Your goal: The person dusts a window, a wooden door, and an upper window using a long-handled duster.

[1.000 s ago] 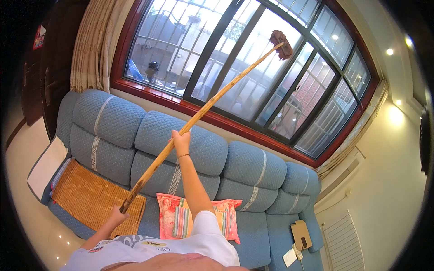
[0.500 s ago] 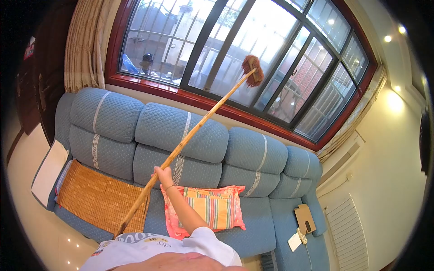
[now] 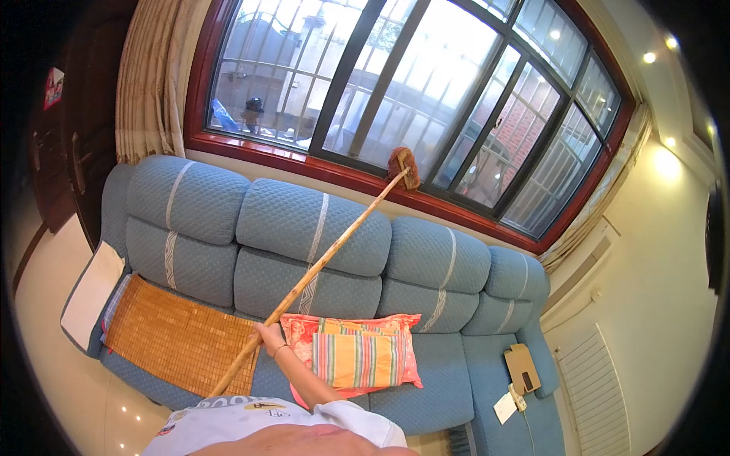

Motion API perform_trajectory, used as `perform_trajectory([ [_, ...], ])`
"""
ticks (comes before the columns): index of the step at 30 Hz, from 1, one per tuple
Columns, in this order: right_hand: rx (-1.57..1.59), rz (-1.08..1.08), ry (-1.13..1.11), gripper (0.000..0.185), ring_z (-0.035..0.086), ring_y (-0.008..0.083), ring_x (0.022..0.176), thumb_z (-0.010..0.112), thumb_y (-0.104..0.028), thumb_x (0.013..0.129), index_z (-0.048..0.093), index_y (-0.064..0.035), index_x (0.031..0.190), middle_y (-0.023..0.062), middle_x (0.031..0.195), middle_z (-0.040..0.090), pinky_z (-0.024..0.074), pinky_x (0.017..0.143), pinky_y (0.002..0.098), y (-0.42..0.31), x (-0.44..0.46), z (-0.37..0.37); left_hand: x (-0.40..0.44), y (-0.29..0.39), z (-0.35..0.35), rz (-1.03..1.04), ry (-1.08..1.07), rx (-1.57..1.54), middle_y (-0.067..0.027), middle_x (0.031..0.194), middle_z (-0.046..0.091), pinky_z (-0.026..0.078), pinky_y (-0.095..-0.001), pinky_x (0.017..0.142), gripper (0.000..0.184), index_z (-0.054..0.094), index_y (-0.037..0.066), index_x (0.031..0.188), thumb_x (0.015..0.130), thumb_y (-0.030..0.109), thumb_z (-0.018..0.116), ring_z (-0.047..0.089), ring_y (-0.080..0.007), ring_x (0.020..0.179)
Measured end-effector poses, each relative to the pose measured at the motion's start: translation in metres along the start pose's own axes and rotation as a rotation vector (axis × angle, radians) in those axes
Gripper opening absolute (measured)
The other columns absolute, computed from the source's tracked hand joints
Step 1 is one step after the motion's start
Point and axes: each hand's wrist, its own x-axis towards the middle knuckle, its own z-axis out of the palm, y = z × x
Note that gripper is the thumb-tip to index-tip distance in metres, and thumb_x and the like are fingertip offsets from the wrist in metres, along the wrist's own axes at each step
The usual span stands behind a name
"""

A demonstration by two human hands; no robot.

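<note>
Down comes the brush head: half a second ago it's over the glass, now it's at the bottom edge of the window, and the right hand is lower too. From where I sit, the blue sofa takes up most of my feed, with that barred, dark-framed window right behind it. Next is the long wooden pole, slanting from the brush head across the sofa back down to the white shirt at the bottom of my view. I can't tell whether the bristles touch the window's frame or just hang in front. A bamboo mat covers the left part of the seat, and a pink-edged pillow lies near it with something striped on top. Smaller stuff: a cardboard box on the sofa's right end. Right-hand fingers are wrapped round the pole, just left of the pillow, thin bracelet at the wrist. Left hand's out of my view, so can't tell about its fingers.
</note>
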Motion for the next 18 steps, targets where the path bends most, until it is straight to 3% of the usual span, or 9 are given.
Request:
perform_trajectory([
  [5,-0.089,-0.120,0.015,0.021,0.061,0.0207,0.055,0.061,-0.016,0.075,0.053,0.0031,0.076,0.0105,0.064,0.057,0.0468,0.043,0.0338,-0.021,0.008,-0.008,0.004,0.003,0.011,0.010,-0.004,0.001,-0.0159,0.059,0.056,0.043,-0.0402,0.055,0.028,0.058,0.001,0.072,0.065,0.025,0.068,0.057,-0.0298,0.058],
  [10,-0.056,-0.400,0.039,0.018,0.060,0.0208,0.052,0.060,-0.012,0.074,0.052,0.0033,0.076,0.0115,0.062,0.057,0.0483,0.046,0.0312,-0.123,0.007,-0.014,0.026,0.030,0.029,0.071,-0.024,-0.034,-0.0164,0.059,0.056,0.043,-0.0405,0.055,0.028,0.058,0.001,0.073,0.066,0.026,0.068,0.057,-0.0306,0.059],
  [15,-0.002,-0.790,0.139,0.033,0.057,0.0203,0.046,0.058,-0.006,0.073,0.038,0.0063,0.095,0.0116,0.064,0.052,0.0470,0.040,0.0319,-0.245,0.033,-0.026,0.064,0.139,0.030,0.207,-0.034,-0.221,-0.0169,0.059,0.056,0.043,-0.0409,0.055,0.028,0.059,0.001,0.073,0.066,0.026,0.067,0.058,-0.0314,0.059],
  [18,-0.014,-0.878,0.236,0.035,0.057,0.0219,0.045,0.055,-0.004,0.073,0.033,0.0069,0.098,0.0125,0.067,0.050,0.0473,0.039,0.0327,-0.318,0.061,-0.042,0.067,0.223,0.000,0.283,-0.041,-0.379,-0.0180,0.061,0.057,0.043,-0.0414,0.054,0.022,0.059,0.000,0.073,0.067,0.021,0.064,0.058,-0.0322,0.058],
])
